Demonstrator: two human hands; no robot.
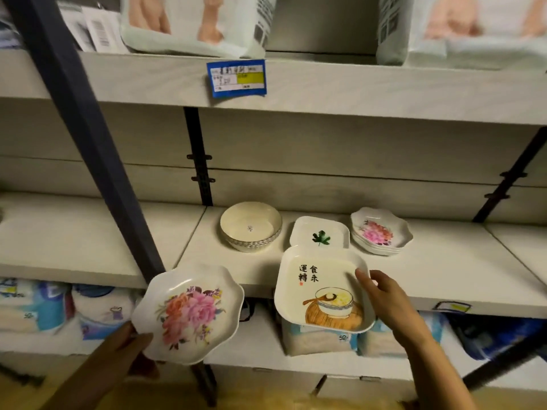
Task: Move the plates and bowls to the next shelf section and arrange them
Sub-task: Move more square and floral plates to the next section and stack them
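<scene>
On the middle shelf [444, 276] we see a stack of bowls [250, 226], a leaf plate [319, 233] and a stack of flowered plates [380, 232] grouped toward the back, which we judge already placed. Two pieces are not yet set down: our left hand [130, 341] pinches a flower plate [189, 313] by its rim, off the shelf before the upright [88, 143], and our right hand [387, 303] grips the square picture plate [319, 288] at its right edge, overhanging the shelf front

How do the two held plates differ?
The flower plate has a wavy rim and pink blooms; the square plate has rounded corners, a painted bowl and characters. The left hand holds the flower plate out in front of the shelf; the right hand holds the square plate partly over it. Both are white.
</scene>
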